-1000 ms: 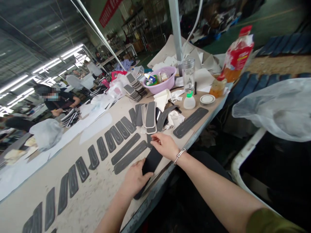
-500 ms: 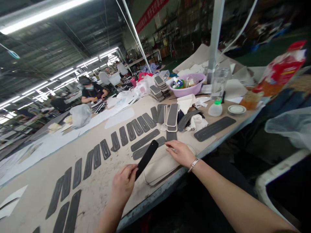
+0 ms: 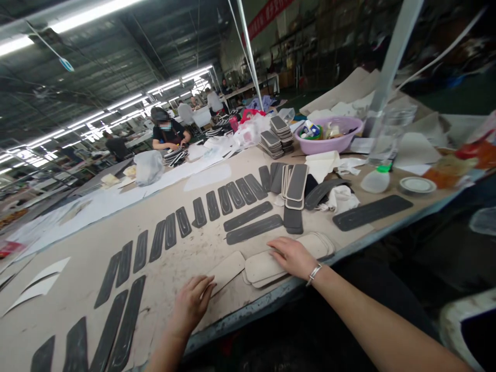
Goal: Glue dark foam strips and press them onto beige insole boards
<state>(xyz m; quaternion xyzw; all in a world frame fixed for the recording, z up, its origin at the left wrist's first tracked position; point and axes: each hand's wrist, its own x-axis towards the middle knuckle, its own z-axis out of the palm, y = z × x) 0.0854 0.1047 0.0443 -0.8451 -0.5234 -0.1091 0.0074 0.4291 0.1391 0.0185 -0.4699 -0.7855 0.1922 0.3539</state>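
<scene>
My left hand (image 3: 196,299) pinches the near end of a beige strip with a rounded end (image 3: 228,269), which lies almost flat on the table. Just to the right is a small stack of similar beige pieces (image 3: 263,268) by the table edge. My right hand (image 3: 294,257), with a bracelet at the wrist, rests on this stack, fingers extended over its top and holding nothing visible. Beyond the hands, dark grey strips with a glossy smear (image 3: 253,230) lie in rows across the table.
Grey pieces with pale edges (image 3: 296,183) are piled beyond my right hand. Farther back stand more stacks (image 3: 277,137) and a purple basin (image 3: 329,137). A squeeze bottle (image 3: 375,179), a lid (image 3: 417,185) and a metal post (image 3: 395,57) are at right. A masked co-worker (image 3: 168,132) sits across.
The strip in my left hand showed its black face raised; now a beige face lies low by the table. My right hand has settled onto the beige stack. The view has swung left.
</scene>
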